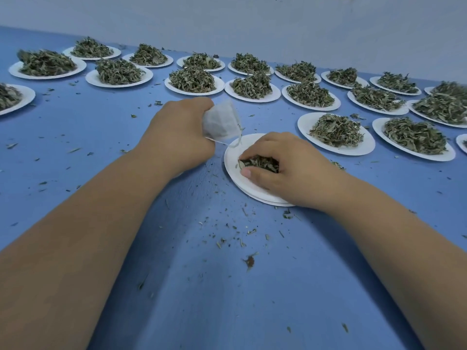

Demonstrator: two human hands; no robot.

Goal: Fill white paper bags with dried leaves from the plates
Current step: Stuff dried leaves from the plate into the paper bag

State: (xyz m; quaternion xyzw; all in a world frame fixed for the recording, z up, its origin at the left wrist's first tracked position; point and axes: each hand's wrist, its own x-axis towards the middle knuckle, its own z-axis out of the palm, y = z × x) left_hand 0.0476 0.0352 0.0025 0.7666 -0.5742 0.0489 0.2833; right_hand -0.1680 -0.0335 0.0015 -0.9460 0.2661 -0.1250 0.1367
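A big blue table [101, 137] sits by a pale wall [252, 26]. Many white plates [304, 123] hold leaf piles [192, 79]. The left hand [177, 132] grips a white bag [222, 122], slanting down toward the near plate [235, 178]. The right hand [285, 168] curls round leaves [260, 164] there.

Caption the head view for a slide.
Left hand holds a white paper bag; right hand gathers dried leaves from the nearest plate.

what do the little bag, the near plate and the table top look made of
Bag: thin matte white paper or nonwoven mesh, finely textured, with a string. Near plate: matte white paper or foam; thin stacked rims show. Table top: smooth blue painted or coated surface; core unclear.
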